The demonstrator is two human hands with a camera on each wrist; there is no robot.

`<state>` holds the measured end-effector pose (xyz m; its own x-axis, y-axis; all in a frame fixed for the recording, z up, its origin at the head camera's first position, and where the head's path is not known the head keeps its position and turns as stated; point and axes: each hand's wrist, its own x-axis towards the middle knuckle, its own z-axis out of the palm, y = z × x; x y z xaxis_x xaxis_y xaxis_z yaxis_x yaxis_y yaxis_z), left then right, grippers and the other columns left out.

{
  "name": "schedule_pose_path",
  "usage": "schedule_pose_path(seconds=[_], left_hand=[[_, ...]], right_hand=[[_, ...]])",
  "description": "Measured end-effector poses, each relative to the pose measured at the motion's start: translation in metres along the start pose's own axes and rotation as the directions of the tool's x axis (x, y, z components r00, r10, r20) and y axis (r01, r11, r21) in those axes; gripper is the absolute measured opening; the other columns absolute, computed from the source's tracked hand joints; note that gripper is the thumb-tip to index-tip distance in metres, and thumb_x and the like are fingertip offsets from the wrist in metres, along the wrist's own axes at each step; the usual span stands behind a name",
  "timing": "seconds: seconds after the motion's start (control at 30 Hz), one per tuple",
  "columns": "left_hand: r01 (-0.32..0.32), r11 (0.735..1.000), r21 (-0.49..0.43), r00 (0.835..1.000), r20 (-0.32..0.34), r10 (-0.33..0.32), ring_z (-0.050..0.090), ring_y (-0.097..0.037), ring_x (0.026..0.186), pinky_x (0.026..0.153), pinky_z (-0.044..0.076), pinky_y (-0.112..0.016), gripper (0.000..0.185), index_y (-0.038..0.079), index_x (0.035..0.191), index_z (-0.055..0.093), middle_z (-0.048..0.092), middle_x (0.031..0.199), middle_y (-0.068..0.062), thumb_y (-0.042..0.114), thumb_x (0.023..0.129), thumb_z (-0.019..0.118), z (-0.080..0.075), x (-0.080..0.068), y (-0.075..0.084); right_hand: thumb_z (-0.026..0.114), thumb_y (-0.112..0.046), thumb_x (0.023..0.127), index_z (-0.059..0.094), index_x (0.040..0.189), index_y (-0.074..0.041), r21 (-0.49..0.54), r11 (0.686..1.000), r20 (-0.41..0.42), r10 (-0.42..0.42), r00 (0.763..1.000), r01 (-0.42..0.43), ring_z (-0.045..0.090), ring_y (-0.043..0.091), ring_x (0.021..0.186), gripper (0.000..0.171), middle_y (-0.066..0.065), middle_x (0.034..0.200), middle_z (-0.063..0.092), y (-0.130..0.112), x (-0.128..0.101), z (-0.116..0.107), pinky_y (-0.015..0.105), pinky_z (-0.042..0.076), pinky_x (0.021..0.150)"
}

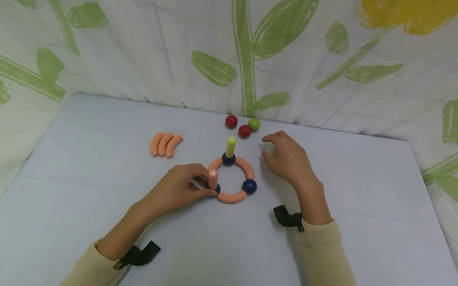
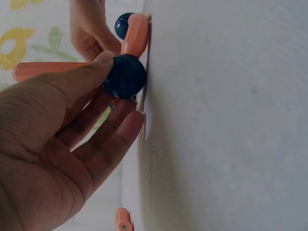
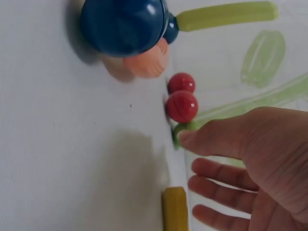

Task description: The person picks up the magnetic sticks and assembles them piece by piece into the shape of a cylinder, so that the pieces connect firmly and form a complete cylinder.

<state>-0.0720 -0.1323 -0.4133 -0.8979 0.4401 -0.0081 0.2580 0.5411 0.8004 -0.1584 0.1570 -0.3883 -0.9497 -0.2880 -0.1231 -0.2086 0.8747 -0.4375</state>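
Note:
A ring of curved orange pieces (image 1: 231, 198) joined by three dark blue balls lies on the table. My left hand (image 1: 177, 186) pinches the near-left blue ball (image 2: 126, 77) between thumb and fingers. From that ball an orange stick (image 1: 212, 178) stands upright, beside the index finger. A yellow-green stick (image 1: 230, 147) rises from the far blue ball (image 1: 228, 160); the right-hand blue ball (image 1: 249, 186) bears no upright stick. Right of the ring, my right hand (image 1: 289, 160) hovers with loosely bent fingers and holds nothing.
Two red balls (image 1: 231, 121) and a green ball (image 1: 254, 124) lie near the table's back edge. Three curved orange pieces (image 1: 163, 145) sit side by side at the left. A yellow stick (image 3: 175, 209) shows low in the right wrist view. Behind the table hangs a painted curtain (image 1: 160, 39).

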Motion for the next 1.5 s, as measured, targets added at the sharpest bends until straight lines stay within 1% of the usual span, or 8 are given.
schedule_pose_path(seconds=[0.4, 0.57, 0.77, 0.93, 1.07, 1.17, 1.33, 1.5], left_hand=[[0.006, 1.0, 0.019, 1.0, -0.006, -0.006, 0.078, -0.011, 0.099, 0.084, 0.064, -0.028, 0.016, 0.02, 0.102, 0.076, 0.077, 0.106, 0.005, 0.019, 0.09, 0.086, 0.001, 0.001, 0.0], [-0.002, 1.0, 0.015, 1.0, -0.012, 0.002, 0.078, -0.011, 0.098, 0.083, 0.064, -0.027, 0.016, 0.02, 0.102, 0.077, 0.078, 0.106, 0.004, 0.019, 0.089, 0.087, 0.003, 0.001, -0.001], [-0.006, 1.0, -0.009, 1.0, -0.014, 0.006, 0.078, -0.009, 0.097, 0.083, 0.064, -0.026, 0.016, 0.021, 0.1, 0.076, 0.077, 0.105, 0.006, 0.019, 0.088, 0.088, 0.003, 0.001, -0.001], [0.006, 1.0, -0.009, 1.0, -0.012, -0.006, 0.077, -0.008, 0.097, 0.083, 0.064, -0.026, 0.017, 0.022, 0.1, 0.076, 0.077, 0.105, 0.007, 0.019, 0.088, 0.088, 0.002, 0.001, -0.001], [0.004, 1.0, -0.009, 1.0, -0.01, -0.004, 0.078, -0.009, 0.097, 0.084, 0.064, -0.027, 0.017, 0.021, 0.101, 0.077, 0.078, 0.106, 0.006, 0.019, 0.088, 0.088, 0.003, 0.001, -0.002], [-0.001, 1.0, -0.016, 1.0, -0.013, 0.001, 0.078, -0.01, 0.098, 0.084, 0.064, -0.027, 0.017, 0.021, 0.101, 0.077, 0.078, 0.106, 0.005, 0.019, 0.089, 0.087, 0.003, 0.001, -0.003], [-0.005, 1.0, -0.017, 1.0, -0.02, 0.005, 0.078, -0.01, 0.097, 0.084, 0.064, -0.026, 0.017, 0.021, 0.099, 0.076, 0.078, 0.106, 0.006, 0.018, 0.088, 0.088, 0.003, 0.0, -0.003], [-0.001, 1.0, -0.024, 1.0, -0.012, 0.001, 0.078, -0.008, 0.097, 0.084, 0.064, -0.026, 0.016, 0.022, 0.099, 0.075, 0.077, 0.106, 0.007, 0.018, 0.089, 0.087, 0.002, 0.0, -0.003]], right_hand=[[0.064, -0.013, 0.1, 0.071, 0.133, -0.001, -0.077, 0.993, 0.059, 0.095, 0.994, -0.09, 0.064, 0.042, 0.127, 0.035, 0.023, 0.138, 0.066, 0.018, -0.007, -0.013, 0.061, 0.054, 0.103], [0.064, -0.009, 0.1, 0.075, 0.124, 0.0, -0.085, 0.992, 0.055, 0.103, 0.993, -0.098, 0.067, 0.042, 0.122, 0.029, 0.023, 0.131, 0.069, 0.021, -0.008, -0.013, 0.059, 0.055, 0.099], [0.066, -0.01, 0.1, 0.075, 0.125, -0.002, -0.124, 0.986, 0.054, 0.119, 0.991, -0.112, 0.068, 0.042, 0.118, 0.028, 0.023, 0.128, 0.071, 0.026, -0.012, -0.014, 0.058, 0.056, 0.096], [0.067, -0.011, 0.101, 0.073, 0.127, -0.002, -0.132, 0.989, 0.028, 0.077, 0.997, -0.073, 0.07, 0.039, 0.112, 0.029, 0.021, 0.122, 0.073, 0.03, -0.019, -0.016, 0.056, 0.057, 0.093], [0.068, -0.01, 0.101, 0.069, 0.129, 0.0, -0.013, 1.0, -0.074, -0.008, 0.997, 0.007, 0.071, 0.037, 0.11, 0.03, 0.02, 0.121, 0.072, 0.031, -0.027, -0.015, 0.054, 0.059, 0.092], [0.072, -0.01, 0.101, 0.066, 0.129, 0.001, 0.109, 0.988, -0.18, -0.087, 0.98, 0.108, 0.073, 0.035, 0.108, 0.031, 0.019, 0.119, 0.071, 0.03, -0.035, -0.011, 0.05, 0.063, 0.091], [0.076, -0.012, 0.098, 0.066, 0.125, -0.002, 0.228, 0.95, -0.303, -0.139, 0.943, 0.214, 0.074, 0.026, 0.104, 0.031, 0.012, 0.114, 0.073, 0.028, -0.048, -0.004, 0.039, 0.065, 0.086], [0.078, -0.013, 0.097, 0.066, 0.125, -0.005, 0.434, 0.871, -0.306, -0.096, 0.947, 0.229, 0.07, 0.007, 0.104, 0.031, 0.008, 0.114, 0.073, 0.018, -0.065, -0.001, 0.017, 0.061, 0.084]])
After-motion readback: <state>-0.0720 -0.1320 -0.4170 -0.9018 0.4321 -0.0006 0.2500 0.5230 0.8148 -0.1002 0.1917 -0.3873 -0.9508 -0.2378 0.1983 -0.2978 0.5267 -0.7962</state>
